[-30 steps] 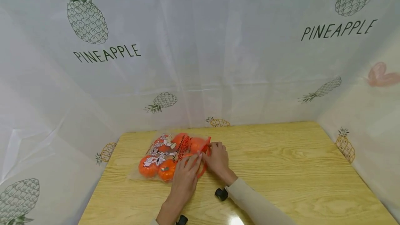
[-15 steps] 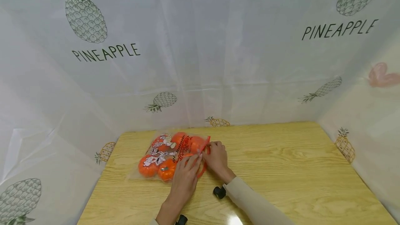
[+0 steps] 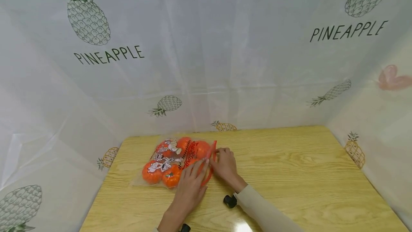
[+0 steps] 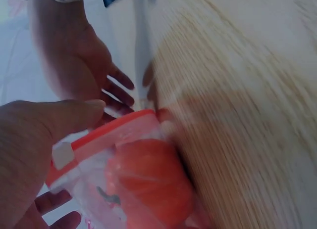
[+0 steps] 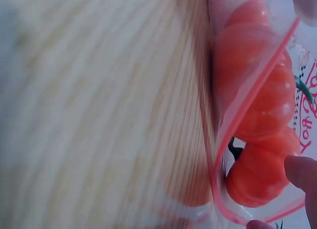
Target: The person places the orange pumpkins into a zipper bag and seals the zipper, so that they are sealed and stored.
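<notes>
A clear zip bag point(image 3: 185, 153) with cartoon print lies on the table, holding several orange-red, ribbed, pumpkin-like pieces point(image 3: 152, 172) with green stems. My left hand point(image 3: 189, 186) grips the near part of its red-edged mouth, thumb on one side and fingers on the other. A white zip slider point(image 4: 63, 156) sits on the red strip point(image 4: 111, 132) beside the left thumb. At the right end of the mouth my right hand point(image 3: 226, 164) pinches the edge with bent fingers. The right wrist view shows the red rim point(image 5: 247, 101) parted, with the pieces visible inside.
The wooden table point(image 3: 289, 167) stretches to the right of the bag. White curtain walls point(image 3: 206, 63) printed with pineapples enclose its back and sides. A black wrist mount point(image 3: 230, 201) is at the right cuff.
The left hand has shifted slightly down and turned, its thumb now showing more. The red strip stands straighter between the hands. The right hand stays at the mouth edge.
</notes>
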`<move>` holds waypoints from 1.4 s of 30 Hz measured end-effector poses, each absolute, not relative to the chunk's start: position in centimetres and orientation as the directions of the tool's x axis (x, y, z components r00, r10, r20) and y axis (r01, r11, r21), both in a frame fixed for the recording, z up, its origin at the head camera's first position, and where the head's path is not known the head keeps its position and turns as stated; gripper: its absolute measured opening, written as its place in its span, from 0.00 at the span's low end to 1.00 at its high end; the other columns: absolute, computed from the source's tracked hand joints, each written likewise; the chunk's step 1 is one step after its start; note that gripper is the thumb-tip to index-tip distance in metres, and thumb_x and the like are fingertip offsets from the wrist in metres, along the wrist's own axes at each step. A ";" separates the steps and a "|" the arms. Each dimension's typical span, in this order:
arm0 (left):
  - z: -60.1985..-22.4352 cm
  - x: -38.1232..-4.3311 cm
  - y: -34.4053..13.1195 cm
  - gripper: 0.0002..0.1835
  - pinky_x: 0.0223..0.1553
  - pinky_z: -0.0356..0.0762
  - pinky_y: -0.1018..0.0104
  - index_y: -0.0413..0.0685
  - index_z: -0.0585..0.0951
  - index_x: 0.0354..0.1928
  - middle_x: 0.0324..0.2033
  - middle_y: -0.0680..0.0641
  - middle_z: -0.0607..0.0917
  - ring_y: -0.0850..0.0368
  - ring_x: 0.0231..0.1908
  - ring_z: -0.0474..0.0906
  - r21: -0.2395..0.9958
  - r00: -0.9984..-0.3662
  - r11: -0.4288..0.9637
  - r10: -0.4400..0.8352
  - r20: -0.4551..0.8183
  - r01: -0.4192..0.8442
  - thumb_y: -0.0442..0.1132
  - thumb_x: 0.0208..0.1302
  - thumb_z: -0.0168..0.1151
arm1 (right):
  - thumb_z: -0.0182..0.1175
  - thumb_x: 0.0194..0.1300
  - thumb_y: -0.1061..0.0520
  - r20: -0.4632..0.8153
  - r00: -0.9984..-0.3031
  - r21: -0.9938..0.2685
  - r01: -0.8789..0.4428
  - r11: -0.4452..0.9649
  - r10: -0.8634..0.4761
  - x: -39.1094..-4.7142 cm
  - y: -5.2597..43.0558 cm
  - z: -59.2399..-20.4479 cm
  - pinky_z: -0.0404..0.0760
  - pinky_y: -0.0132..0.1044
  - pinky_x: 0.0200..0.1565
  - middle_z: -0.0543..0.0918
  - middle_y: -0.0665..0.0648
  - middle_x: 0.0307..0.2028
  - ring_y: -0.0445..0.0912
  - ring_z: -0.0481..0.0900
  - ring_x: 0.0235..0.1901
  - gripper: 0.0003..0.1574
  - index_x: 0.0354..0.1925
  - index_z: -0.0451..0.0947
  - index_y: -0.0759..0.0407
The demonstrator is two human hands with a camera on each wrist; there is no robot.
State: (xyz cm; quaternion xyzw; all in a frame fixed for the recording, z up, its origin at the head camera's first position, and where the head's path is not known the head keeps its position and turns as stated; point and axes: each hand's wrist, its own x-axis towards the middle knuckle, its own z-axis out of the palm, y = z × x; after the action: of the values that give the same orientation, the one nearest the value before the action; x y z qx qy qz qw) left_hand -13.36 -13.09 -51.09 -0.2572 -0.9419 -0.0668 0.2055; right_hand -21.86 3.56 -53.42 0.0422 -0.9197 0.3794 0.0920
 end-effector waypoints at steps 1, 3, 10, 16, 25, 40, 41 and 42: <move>-51.1 -13.3 -13.3 0.49 0.62 0.77 0.47 0.48 0.73 0.77 0.71 0.44 0.74 0.43 0.64 0.74 0.017 -0.783 0.858 0.461 0.417 0.514 0.48 0.53 0.85 | 0.72 0.65 0.49 0.198 -0.980 -0.693 -0.150 0.706 -0.014 -21.7 3.8 -53.4 0.79 0.60 0.54 0.81 0.71 0.51 0.67 0.78 0.53 0.27 0.52 0.84 0.70; -51.2 -13.1 -13.7 0.46 0.62 0.77 0.46 0.49 0.75 0.75 0.69 0.44 0.76 0.43 0.63 0.75 0.009 -0.775 0.853 0.470 0.424 0.522 0.48 0.53 0.84 | 0.72 0.66 0.48 0.196 -0.980 -0.694 -0.156 0.702 -0.024 -21.5 4.3 -53.3 0.79 0.60 0.54 0.81 0.71 0.52 0.67 0.78 0.53 0.29 0.52 0.83 0.70; -51.6 -12.4 -15.2 0.35 0.53 0.80 0.50 0.54 0.88 0.60 0.56 0.50 0.84 0.49 0.54 0.79 -0.002 -0.698 0.831 0.470 0.540 0.557 0.46 0.46 0.87 | 0.74 0.66 0.47 0.212 -0.975 -0.700 -0.194 0.688 -0.060 -20.6 5.9 -53.1 0.78 0.60 0.53 0.80 0.70 0.51 0.66 0.77 0.52 0.30 0.53 0.82 0.70; -51.8 -11.8 -16.1 0.29 0.51 0.80 0.53 0.56 0.91 0.52 0.47 0.55 0.87 0.54 0.49 0.80 0.004 -0.674 0.831 0.448 0.588 0.557 0.47 0.43 0.88 | 0.75 0.65 0.50 0.220 -0.970 -0.694 -0.230 0.682 -0.103 -19.6 6.9 -53.2 0.79 0.58 0.53 0.80 0.69 0.51 0.64 0.78 0.51 0.28 0.54 0.82 0.69; -51.8 -11.2 -16.6 0.19 0.49 0.80 0.54 0.56 0.91 0.37 0.40 0.57 0.87 0.57 0.44 0.81 0.039 -0.640 0.813 0.426 0.639 0.580 0.42 0.39 0.89 | 0.76 0.64 0.53 0.239 -0.957 -0.686 -0.287 0.668 -0.166 -17.7 7.7 -53.0 0.79 0.56 0.50 0.81 0.65 0.51 0.62 0.78 0.51 0.28 0.56 0.82 0.66; -52.2 -11.1 -16.5 0.14 0.49 0.76 0.58 0.60 0.87 0.30 0.38 0.59 0.86 0.58 0.44 0.80 0.051 -0.630 0.797 0.436 0.642 0.602 0.42 0.44 0.87 | 0.77 0.63 0.56 0.305 -0.915 -0.665 -0.403 0.629 -0.264 -15.1 7.9 -51.9 0.79 0.58 0.56 0.79 0.61 0.58 0.58 0.77 0.58 0.28 0.59 0.81 0.62; -52.2 -11.1 -16.5 0.14 0.49 0.76 0.58 0.60 0.87 0.30 0.38 0.59 0.86 0.58 0.44 0.80 0.052 -0.627 0.796 0.434 0.647 0.603 0.42 0.43 0.87 | 0.77 0.63 0.57 0.323 -0.904 -0.656 -0.426 0.622 -0.279 -15.0 7.8 -51.8 0.79 0.58 0.56 0.79 0.61 0.58 0.59 0.77 0.58 0.28 0.59 0.81 0.62; -52.2 -11.1 -16.4 0.15 0.49 0.76 0.58 0.59 0.87 0.30 0.38 0.59 0.86 0.58 0.44 0.80 0.053 -0.624 0.794 0.432 0.651 0.605 0.41 0.42 0.87 | 0.78 0.62 0.57 0.342 -0.892 -0.644 -0.452 0.618 -0.297 -14.9 7.7 -51.8 0.79 0.59 0.57 0.78 0.61 0.59 0.59 0.76 0.59 0.29 0.59 0.81 0.62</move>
State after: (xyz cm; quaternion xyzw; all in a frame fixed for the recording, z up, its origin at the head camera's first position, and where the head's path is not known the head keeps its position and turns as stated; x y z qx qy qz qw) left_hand -11.10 -16.44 -52.23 -0.2910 -0.8909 -0.1346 0.3216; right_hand -14.88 7.75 -51.76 0.2095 -0.8936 0.3839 0.1014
